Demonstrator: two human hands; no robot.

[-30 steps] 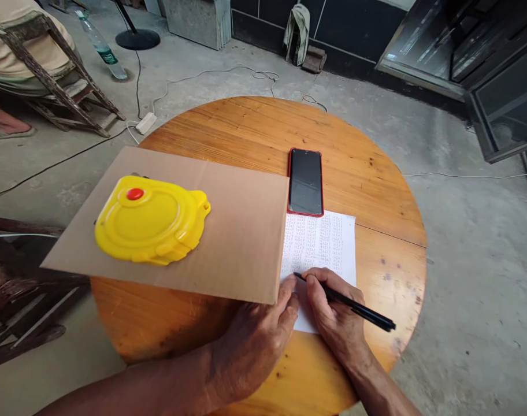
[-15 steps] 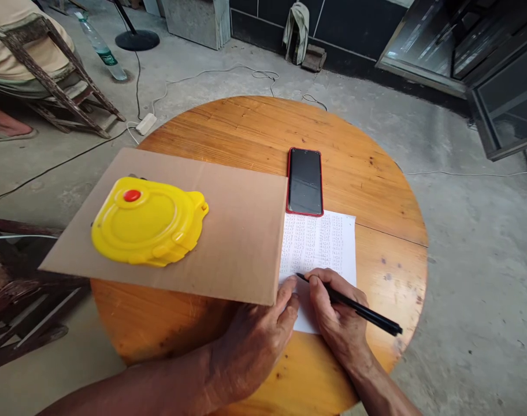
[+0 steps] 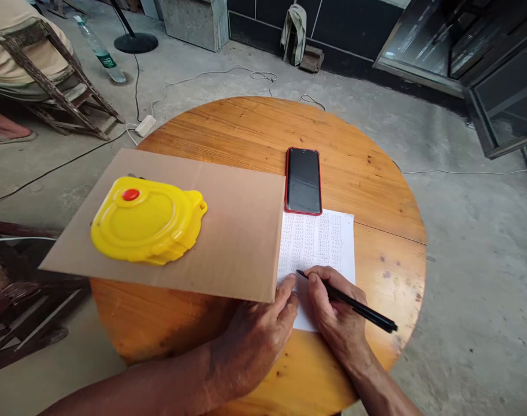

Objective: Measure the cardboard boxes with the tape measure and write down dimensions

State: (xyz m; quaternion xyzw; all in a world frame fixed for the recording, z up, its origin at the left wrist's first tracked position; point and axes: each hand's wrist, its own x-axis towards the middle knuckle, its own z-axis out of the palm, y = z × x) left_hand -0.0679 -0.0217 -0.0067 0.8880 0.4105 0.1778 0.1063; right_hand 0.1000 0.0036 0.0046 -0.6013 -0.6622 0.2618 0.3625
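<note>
A black pen (image 3: 354,303) sits in the closed fingers of my right hand (image 3: 339,312), its tip at the lower written rows of a white sheet of paper (image 3: 318,240). Small handwritten characters fill the sheet in columns. My left hand (image 3: 259,332) lies on the sheet's left edge, fingers extended, close to the cardboard's corner; part of that hand is hidden beneath the board. The brown cardboard (image 3: 241,231) covers the left side of the table. On it rests a yellow case with a red button (image 3: 148,219). A red-edged phone (image 3: 303,180) touches the paper's top edge.
The round wooden table (image 3: 354,150) carries all this. Beyond its left side are a wooden chair (image 3: 51,75) with a seated person, a plastic bottle (image 3: 101,52) and a white power strip (image 3: 145,125) with cables on the floor. Dark wooden furniture (image 3: 21,294) stands at lower left.
The pen has tilted very slightly in my right hand, its rear end shifting a little left and up. The view has moved slightly; everything else stays in place.
</note>
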